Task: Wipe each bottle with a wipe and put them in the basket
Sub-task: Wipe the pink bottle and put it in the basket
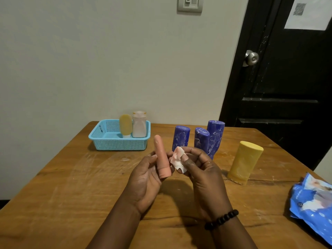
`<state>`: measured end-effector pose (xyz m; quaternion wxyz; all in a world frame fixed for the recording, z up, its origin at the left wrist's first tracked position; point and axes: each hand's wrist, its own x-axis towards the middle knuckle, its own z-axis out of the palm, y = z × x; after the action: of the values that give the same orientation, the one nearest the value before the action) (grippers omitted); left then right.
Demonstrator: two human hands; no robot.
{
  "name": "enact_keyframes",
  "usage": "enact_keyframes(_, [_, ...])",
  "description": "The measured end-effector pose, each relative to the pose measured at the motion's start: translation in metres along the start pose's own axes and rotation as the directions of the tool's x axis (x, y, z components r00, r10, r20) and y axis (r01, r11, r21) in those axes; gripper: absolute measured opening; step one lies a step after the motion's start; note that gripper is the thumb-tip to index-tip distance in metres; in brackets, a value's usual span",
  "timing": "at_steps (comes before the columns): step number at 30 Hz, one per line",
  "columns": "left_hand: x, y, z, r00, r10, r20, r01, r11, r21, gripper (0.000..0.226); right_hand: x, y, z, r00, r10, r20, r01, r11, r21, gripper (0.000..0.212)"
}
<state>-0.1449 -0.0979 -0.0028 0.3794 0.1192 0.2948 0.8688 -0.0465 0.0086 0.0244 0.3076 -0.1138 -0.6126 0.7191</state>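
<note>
Nearest the camera, the two hands meet above the wooden worktop. The left hand curls around the lower, capped end of a slim pink bottle, holding it upright with the cap downward. The right hand, a dark bead bracelet on its wrist, pinches a crumpled white wipe just beside the bottle; whether the wipe actually touches it is hard to tell. At the right edge lies a blue wipes packet. Further back to the right, a yellow bottle stands cap down. Behind the hands, three blue bottles stand close together. Further left, near the wall, a light blue basket holds a small yellow bottle and a white bottle, both upright against its far right corner.
</note>
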Motion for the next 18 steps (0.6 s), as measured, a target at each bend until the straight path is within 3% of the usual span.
enact_keyframes(6, [0.002,-0.002,0.004,0.987,0.151,-0.059,-0.134,0.966,0.222,0.028,0.018,-0.014,0.003,0.973,-0.232,-0.003,0.223,0.935,-0.278,0.023])
enact_keyframes(10, [0.002,-0.002,0.004,0.973,0.206,-0.106,-0.167,0.940,0.298,0.028,0.036,-0.023,0.010,0.876,-0.479,0.060,0.420,0.696,-0.583,0.018])
enact_keyframes(14, [0.003,-0.003,0.002,0.963,0.260,-0.073,-0.214,0.898,0.384,0.027,0.044,-0.015,0.020,0.807,-0.551,0.210,0.503,0.458,-0.732,0.017])
enact_keyframes(18, [0.004,-0.003,0.001,0.951,0.302,-0.069,-0.252,0.882,0.398,0.030,0.033,-0.001,0.022,0.754,-0.602,0.263,0.568,0.397,-0.721,0.018])
